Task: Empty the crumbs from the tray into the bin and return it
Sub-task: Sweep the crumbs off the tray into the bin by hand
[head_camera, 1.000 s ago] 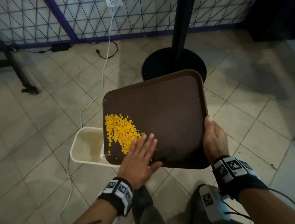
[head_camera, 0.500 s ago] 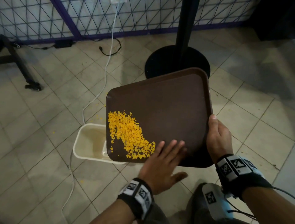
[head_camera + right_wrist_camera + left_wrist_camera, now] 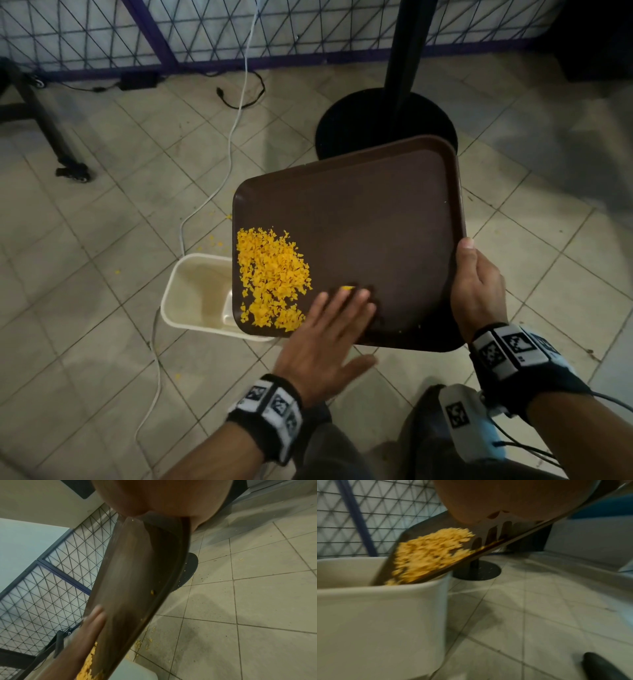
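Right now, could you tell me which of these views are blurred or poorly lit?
Head view: sharp, but dim toward the corners; the left hand's fingertips smear slightly. Left wrist view: the crumbs are motion-blurred. Right wrist view: the tray is soft and close; the floor tiles are clear.

Brown tray: tilted, low corner dipped inside bin mouth, upper end rising to right. Yellow crumbs: blurred heap over tray's lower part, reaching down to bin rim. Left hand: fills top of frame, straight fingers lying flat on tray surface just above crumbs. Bin: white, stands on tiled floor. Black round base with post just behind bin. Wire mesh panel with blue frame bar at back left.
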The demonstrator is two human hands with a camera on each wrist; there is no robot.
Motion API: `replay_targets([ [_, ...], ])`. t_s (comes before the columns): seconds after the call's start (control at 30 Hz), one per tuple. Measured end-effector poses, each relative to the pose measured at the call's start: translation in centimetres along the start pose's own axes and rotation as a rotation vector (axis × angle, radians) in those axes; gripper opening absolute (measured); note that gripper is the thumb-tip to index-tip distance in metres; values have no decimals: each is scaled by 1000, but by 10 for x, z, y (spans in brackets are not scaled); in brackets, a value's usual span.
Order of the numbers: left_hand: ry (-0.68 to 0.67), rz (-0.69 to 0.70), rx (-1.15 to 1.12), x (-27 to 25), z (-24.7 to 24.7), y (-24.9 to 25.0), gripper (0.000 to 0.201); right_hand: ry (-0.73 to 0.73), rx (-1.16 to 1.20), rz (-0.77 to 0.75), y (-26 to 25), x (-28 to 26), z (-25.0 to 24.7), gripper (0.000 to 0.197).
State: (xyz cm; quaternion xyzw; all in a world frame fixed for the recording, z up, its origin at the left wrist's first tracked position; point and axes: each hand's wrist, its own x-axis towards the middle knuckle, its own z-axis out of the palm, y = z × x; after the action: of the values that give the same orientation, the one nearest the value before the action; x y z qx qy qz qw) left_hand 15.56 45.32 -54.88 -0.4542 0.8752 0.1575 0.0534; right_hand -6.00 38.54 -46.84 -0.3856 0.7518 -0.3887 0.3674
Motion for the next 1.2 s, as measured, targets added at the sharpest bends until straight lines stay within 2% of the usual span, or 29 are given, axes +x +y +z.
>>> replay_targets([
  [0.13, 2, 201, 48, 32, -4, 39, 69, 4, -30, -3, 2, 1, 0, 46],
  [0.2, 9, 227, 59, 34, -2, 41, 67, 2, -48, -7, 2, 1, 1, 50],
  [0.3, -7, 168, 73, 19, 8, 18, 66, -10, -51, -5, 1, 0, 1, 50],
  [0.43, -72, 54, 48, -26, 25, -37, 66, -29, -21, 16, -1, -2, 0, 46],
  [0.63, -170, -60, 129, -70, 25, -89, 66, -27, -28, -6, -5, -5, 2, 47],
  [0.8, -79, -90, 55, -55, 10, -70, 62, -32, -23, 10, -4, -4, 2, 47],
  [0.9, -5, -40, -23, -29, 7, -39, 65, -24, -37, 13, -3, -3, 3, 45],
  [1.0, -19, 12, 2, -15, 15, -16, 65, -24, -43, 16, -2, -2, 2, 45],
  [1.13, -31, -59, -38, -37, 31, -34, 56, -26, -51, 21, 0, -1, 1, 43],
  [1.2, -45, -97, 12, -55, 37, -53, 56, -35, -47, 16, 1, -2, 1, 42],
])
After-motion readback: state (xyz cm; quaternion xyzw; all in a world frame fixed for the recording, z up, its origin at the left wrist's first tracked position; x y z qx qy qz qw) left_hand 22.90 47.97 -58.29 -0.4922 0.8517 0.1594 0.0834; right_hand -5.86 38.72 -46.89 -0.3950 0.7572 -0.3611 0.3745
